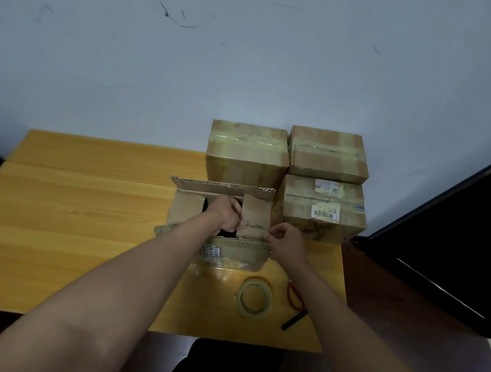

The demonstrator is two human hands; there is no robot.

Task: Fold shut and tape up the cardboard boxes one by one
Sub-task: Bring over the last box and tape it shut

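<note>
Hands (228, 214) (285, 242) apparently both pinch open box's (189, 207) right flap (255, 216).

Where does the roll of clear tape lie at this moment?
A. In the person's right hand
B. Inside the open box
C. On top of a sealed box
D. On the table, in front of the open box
D: the roll of clear tape lies flat on the table, nearer the person than the open box, and no hand touches it.
</note>
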